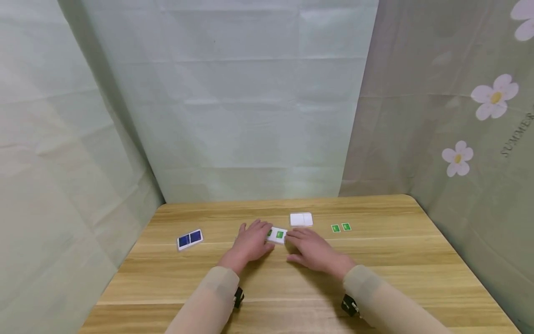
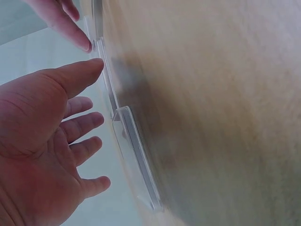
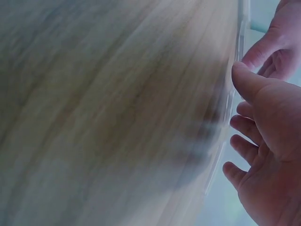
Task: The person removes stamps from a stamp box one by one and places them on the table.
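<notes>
So both hands are down on the wooden counter (image 1: 375, 260) around a small white tile with green squares (image 1: 277, 235), sitting near the middle of the counter, a bit toward the back. The left hand (image 1: 250, 243) has its fingers laid out fairly straight with the tips touching the tile's left end, and the right hand (image 1: 310, 250) comes in from the other side with its fingertips at the tile's right end. Neither looks curled around it; it's more of a flat press from both sides, with the tile lying flat between them. The wrist views are blurry, but both show relaxed, spread fingers next to a thin pale edge, so nothing clamped there as far as I can tell. Its long axis runs roughly left to right across the counter, tilted just slightly, with a green square at each end and the face up. As for progress, I'd guess sorting or lining up is partway: a blue double tile (image 1: 189, 239) sits well apart to the left, a blank white tile (image 1: 301, 219) lies just behind the right hand, and a pair of small green pieces (image 1: 340, 227) sits off to the right. The green-and-white one looks like the piece in hand, not yet settled anywhere.
</notes>
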Demonstrator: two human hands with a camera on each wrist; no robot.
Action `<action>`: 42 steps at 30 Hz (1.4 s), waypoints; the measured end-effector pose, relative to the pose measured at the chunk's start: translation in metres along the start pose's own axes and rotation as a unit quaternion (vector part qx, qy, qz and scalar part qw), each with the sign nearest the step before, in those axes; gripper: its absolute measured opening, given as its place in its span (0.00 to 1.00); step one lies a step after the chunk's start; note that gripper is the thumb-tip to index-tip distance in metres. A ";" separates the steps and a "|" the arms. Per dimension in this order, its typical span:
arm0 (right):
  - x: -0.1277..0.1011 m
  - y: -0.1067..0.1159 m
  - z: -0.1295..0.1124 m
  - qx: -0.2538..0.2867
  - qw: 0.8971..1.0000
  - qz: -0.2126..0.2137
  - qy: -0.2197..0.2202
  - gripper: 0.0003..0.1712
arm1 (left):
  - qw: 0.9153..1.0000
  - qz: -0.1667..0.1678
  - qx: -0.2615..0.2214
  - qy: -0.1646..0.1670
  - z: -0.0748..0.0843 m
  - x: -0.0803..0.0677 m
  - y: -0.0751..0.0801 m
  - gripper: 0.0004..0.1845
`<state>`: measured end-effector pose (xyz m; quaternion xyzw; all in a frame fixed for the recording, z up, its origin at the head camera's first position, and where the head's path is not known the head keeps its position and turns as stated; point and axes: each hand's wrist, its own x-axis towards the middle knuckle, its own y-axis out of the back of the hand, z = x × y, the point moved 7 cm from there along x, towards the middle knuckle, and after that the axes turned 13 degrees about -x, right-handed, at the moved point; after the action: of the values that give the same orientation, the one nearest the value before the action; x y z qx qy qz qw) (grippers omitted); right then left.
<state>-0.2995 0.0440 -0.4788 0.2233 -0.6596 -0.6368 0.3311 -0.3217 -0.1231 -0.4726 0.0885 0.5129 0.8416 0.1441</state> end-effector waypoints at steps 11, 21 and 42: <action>0.001 -0.006 0.000 -0.007 1.000 -0.012 -0.007 0.37 | 1.000 0.000 0.008 0.001 0.002 0.000 0.000 0.34; 0.000 0.000 -0.004 -0.017 1.000 -0.002 -0.002 0.36 | 1.000 0.004 0.005 -0.004 -0.001 -0.002 -0.003 0.32; -0.018 0.000 -0.003 -0.015 1.000 -0.018 -0.004 0.37 | 0.999 0.013 0.015 -0.032 0.016 -0.014 -0.007 0.31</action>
<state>-0.2850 0.0546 -0.4813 0.2275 -0.6475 -0.6532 0.3198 -0.3029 -0.1110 -0.4714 0.1242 0.5197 0.8323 0.1476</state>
